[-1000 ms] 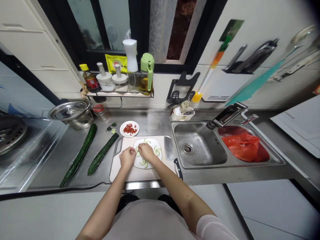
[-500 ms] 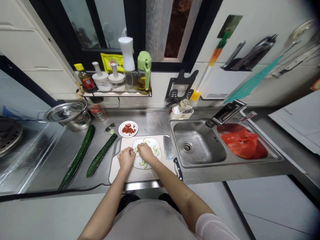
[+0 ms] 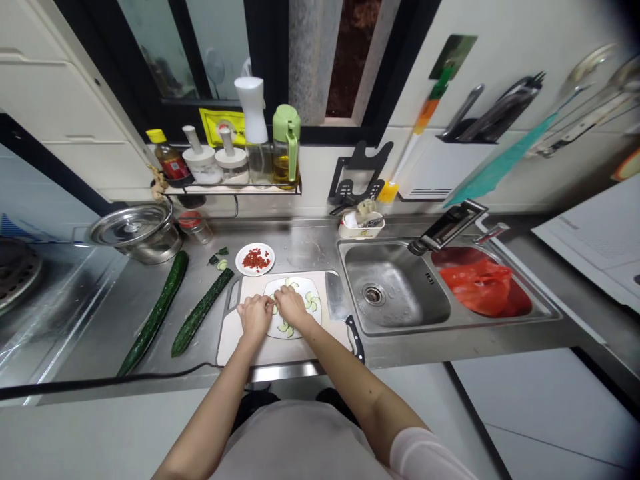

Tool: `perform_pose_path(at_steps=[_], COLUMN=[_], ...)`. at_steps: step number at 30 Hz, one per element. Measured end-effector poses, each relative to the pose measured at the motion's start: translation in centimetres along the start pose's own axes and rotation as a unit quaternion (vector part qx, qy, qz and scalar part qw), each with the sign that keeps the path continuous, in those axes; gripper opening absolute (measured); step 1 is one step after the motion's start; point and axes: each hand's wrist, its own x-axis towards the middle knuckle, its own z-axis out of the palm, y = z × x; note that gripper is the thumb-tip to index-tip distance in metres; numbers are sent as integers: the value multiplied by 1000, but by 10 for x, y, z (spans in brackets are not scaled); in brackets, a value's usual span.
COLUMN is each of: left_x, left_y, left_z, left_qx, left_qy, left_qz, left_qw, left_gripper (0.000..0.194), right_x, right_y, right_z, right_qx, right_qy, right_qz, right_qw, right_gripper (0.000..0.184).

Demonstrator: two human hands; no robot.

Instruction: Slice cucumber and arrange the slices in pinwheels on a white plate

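Observation:
A white square plate [image 3: 310, 325] lies on a pale cutting board [image 3: 233, 337]. Thin cucumber slices [image 3: 285, 328] sit in curved clusters near its sides. My left hand [image 3: 256, 315] is closed at the plate's left edge, fingertips pinched; what they hold is too small to make out. Over the left part of the plate, my right hand [image 3: 290, 305] is also closed, its fingertips on a cucumber slice in the left cluster. The hands nearly touch and partly hide that cluster. A broad knife [image 3: 339, 297] rests along the board's right side, handle toward me.
Left of the board lie a cut cucumber [image 3: 203, 312] and a longer cucumber [image 3: 156, 313]. Behind it stands a small plate of red bits [image 3: 241, 268], near some cucumber scraps [image 3: 221, 265]. A lidded pot [image 3: 137, 230] is at back left; a sink [image 3: 400, 323] is at right.
My left hand has shifted slightly right, closer to my right hand, and its fingertips now meet the left cluster. The camera view has moved a little; the other things stay put.

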Motion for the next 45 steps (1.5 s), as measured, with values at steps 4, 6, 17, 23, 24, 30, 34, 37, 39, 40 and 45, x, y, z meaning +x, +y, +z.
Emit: perform_pose_path(at_steps=[4,6,17,23,24,30,34,37,39,40,45], left_x=[4,6,9,14,15,21,22,22,22,22,24], left_y=[-3,-3,-1,0,0,1,0,-1,-1,-1,1], left_z=[-2,-3,-12,-16,-16,-16,-16,-17,-18,-19,-26], left_qx=[-3,-3,14,15,17,38,47,50,52,53,66], left_qy=[-15,-23,-41,-63,-64,-70,-78,-80,-80,-82,-106], left_qz=[-1,2,37,43,45,60,76,85,91,94,110], left_qw=[1000,1000,998,997,997,995,993,992,991,991,986], left_gripper=[23,22,21,20,20,21,21,21,21,21,24], right_x=[-3,-5,-11,-12,-12,-15,-19,-22,-23,-23,-23], right_y=[1,1,5,5,5,5,1,-5,-8,-9,-10], right_z=[-2,-3,0,0,0,-1,-3,-2,-1,0,6], right_qx=[3,2,0,-5,-6,0,5,15,20,21,18], right_qy=[7,13,4,0,0,1,15,26,24,20,3], right_qz=[4,11,16,16,17,19,22,24,29,31,36], right_qw=[1000,1000,1000,1000,1000,1000,1000,999,999,999,999], right_gripper=[22,22,23,24,24,24,23,25,25,25,27])
